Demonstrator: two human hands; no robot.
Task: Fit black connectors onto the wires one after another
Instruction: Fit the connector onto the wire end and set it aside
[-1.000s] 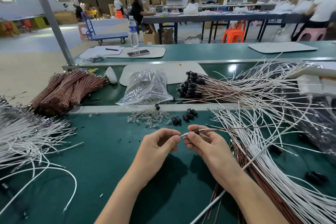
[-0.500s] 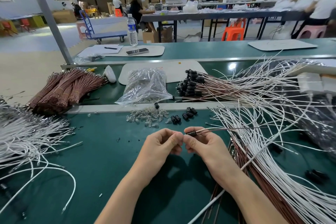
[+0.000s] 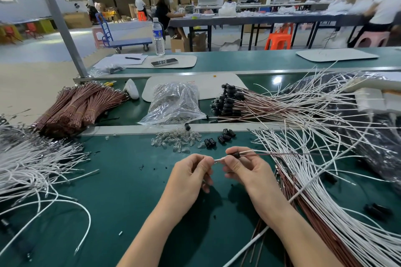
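A black connector [image 3: 235, 155] is gripped by the curled fingers of the right hand [image 3: 249, 171], threaded on a thin wire [image 3: 271, 153] above the middle of the tabletop [image 3: 121, 180]. The wire's tip is pinched by the left hand [image 3: 191, 175]. Loose connectors [image 3: 225, 136] are scattered near the far edge, beside a heap of clear parts [image 3: 175, 140].

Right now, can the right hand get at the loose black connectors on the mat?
Probably, path-wise: the loose black connectors lie just beyond the right hand with only bare mat between. But that hand pinches a connector threaded on wires, so it must let go first.
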